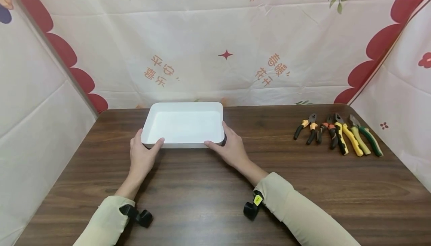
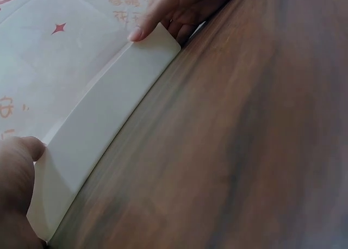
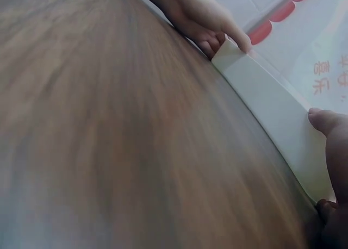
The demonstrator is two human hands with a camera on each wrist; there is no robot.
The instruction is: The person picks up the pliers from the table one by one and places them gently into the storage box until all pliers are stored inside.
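Observation:
A shallow white rectangular tray (image 1: 185, 124) lies at the back of the dark wooden table, close to the fabric backdrop. My left hand (image 1: 143, 155) grips its near left corner, thumb over the front rim and fingers around the side. At the near right corner my right hand (image 1: 233, 148) holds it in the same way. Both wrist views show the tray's front wall (image 2: 103, 102) between the two thumbs. Its lower edge runs along the tabletop; whether it touches or is slightly raised, I cannot tell. The fingertips are partly hidden behind and beneath the corners.
Several pliers lie in a row at the right of the table (image 1: 202, 201): one with orange-and-black handles (image 1: 312, 128), one red-and-black (image 1: 332, 135), one yellow-and-black (image 1: 351, 137), one green (image 1: 372, 139). A printed fabric backdrop (image 1: 208, 33) closes off the back and sides.

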